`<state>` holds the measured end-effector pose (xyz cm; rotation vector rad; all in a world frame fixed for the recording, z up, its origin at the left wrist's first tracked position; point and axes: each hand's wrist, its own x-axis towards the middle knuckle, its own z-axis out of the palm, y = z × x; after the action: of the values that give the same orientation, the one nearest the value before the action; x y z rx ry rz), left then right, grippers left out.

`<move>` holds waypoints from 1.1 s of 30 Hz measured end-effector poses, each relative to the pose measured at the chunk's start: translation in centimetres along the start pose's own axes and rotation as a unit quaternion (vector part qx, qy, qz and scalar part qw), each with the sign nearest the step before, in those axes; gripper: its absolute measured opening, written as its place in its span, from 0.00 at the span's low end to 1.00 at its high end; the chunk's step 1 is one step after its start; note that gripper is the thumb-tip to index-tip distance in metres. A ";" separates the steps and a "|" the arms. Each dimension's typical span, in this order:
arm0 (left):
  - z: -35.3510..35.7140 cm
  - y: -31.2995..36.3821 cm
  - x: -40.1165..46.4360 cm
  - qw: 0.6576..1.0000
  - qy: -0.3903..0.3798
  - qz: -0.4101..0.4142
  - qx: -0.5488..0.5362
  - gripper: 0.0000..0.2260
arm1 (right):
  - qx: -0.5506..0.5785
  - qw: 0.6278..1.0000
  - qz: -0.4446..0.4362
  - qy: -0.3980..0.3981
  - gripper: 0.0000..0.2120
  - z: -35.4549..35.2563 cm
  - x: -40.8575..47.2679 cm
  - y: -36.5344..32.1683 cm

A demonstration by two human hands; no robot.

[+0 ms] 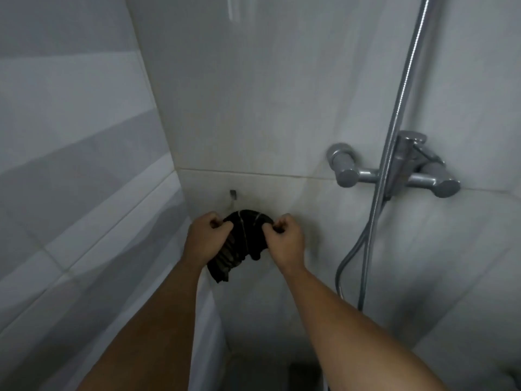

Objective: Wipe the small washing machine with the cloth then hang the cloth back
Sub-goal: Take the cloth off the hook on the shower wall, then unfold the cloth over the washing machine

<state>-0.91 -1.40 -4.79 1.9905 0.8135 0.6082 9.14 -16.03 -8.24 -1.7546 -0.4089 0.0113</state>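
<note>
Hands first: left hand point(207, 235) and right hand point(284, 238) are both raised at the wall corner, fingers curled tight, each pinching an upper edge of the cloth point(245, 244). Left has the left edge, right has the right edge; thumbs and fingertips are bunched into the fabric.

Cloth is dark, with faint pale stripes, held between the two hands against the tiled wall point(253, 94). Top edge arcs upward between the grips; the rest hangs down and to the left, so the long axis runs roughly vertical with a lean toward lower left. Bottom end trails below the left wrist, loose and crumpled.

Hook point(233, 194) sits on the wall just above the cloth's top edge, slightly left of centre between the hands. Cloth top is near it but apart; no contact visible.

Clearance: side wall point(70, 165) closes in right next to the left forearm, so little room that side. Open tile above and to the right of the hands. Shower mixer point(394, 170) is mounted well to the right and higher, with the hose point(366, 244) dropping past it; both stand apart from the right hand.
</note>
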 end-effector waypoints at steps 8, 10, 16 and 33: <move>10.7 -10.9 -12.6 0.882 -0.313 -0.261 -0.235 0.15 | 0.192 0.951 0.235 -0.062 0.15 -8.2 -8.5 14.8; 15.3 -14.1 -16.7 0.842 -0.368 -0.309 -0.246 0.18 | 0.168 0.953 0.245 -0.057 0.18 -10.2 -11.7 21.1; 25.7 -19.5 -27.4 0.834 -0.364 -0.332 -0.250 0.17 | -0.020 0.954 0.297 0.041 0.16 -18.4 -24.2 36.0; 25.1 -15.5 -50.4 0.889 -0.329 -0.164 -0.271 0.07 | 0.148 0.948 0.281 -0.010 0.21 -30.6 -44.7 30.2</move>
<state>-22.28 -45.96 -35.89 1.3534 0.4624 -0.0644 -17.72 -62.38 -39.46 -1.5202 0.0893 0.4744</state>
